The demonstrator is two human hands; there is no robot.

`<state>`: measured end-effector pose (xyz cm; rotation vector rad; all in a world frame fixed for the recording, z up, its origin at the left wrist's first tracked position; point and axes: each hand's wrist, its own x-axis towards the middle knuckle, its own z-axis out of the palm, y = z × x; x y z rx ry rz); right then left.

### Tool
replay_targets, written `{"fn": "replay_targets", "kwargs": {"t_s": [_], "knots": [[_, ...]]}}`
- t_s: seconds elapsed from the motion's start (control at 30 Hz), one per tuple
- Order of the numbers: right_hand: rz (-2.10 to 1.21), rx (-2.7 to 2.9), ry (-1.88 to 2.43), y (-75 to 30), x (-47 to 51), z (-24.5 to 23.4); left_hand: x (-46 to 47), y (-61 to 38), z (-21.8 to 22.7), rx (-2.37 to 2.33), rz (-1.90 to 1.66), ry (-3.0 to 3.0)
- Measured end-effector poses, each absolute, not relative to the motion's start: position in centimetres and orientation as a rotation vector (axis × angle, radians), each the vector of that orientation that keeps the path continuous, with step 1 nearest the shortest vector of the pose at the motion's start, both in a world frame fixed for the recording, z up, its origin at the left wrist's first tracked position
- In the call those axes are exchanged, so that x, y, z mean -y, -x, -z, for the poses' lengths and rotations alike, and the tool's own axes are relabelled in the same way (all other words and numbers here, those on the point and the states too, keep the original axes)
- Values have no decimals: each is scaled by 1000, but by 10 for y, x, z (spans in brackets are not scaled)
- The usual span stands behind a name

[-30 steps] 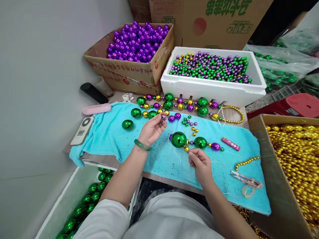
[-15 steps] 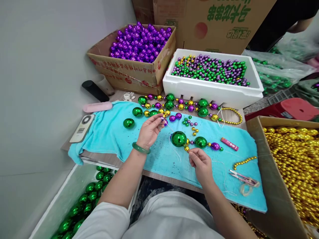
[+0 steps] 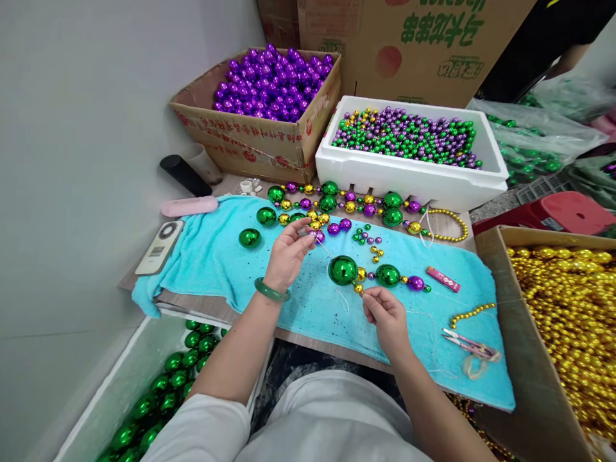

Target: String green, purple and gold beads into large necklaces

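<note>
My left hand, with a green bangle on the wrist, pinches a small purple bead on a thin white thread above the turquoise towel. My right hand pinches the thread by a small gold bead, just below a large green ball. That ball is part of a short strand with another green ball and a purple bead lying on the towel.
Finished bead strands lie at the towel's far edge. Behind stand a cardboard box of purple balls and a white foam box of mixed beads. A gold-bead box is right, green balls lower left. Scissors and a pink lighter lie right.
My left hand has dropped slightly toward the towel with the purple bead. The large green ball has shifted a little left. My right hand stays nearly still.
</note>
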<state>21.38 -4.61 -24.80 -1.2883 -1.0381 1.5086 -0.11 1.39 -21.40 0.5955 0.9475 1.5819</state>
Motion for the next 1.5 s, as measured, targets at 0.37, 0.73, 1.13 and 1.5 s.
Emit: {"fn": "replay_targets", "kwargs": {"t_s": [0.37, 0.73, 1.13, 1.5], "knots": [[-1560, 1184, 1298, -199, 45, 268, 0, -1, 210, -1168, -1357, -862], [-1592, 1337, 1017, -162, 19, 226, 12, -1, 154, -1050, -1606, -1221], [-1550, 1229, 1019, -175, 25, 220, -90, 111, 241, -2035, -603, -2071], [-1530, 1182, 1080, -190, 32, 230, -81, 92, 234, -1912, -1114, -1747]]}}
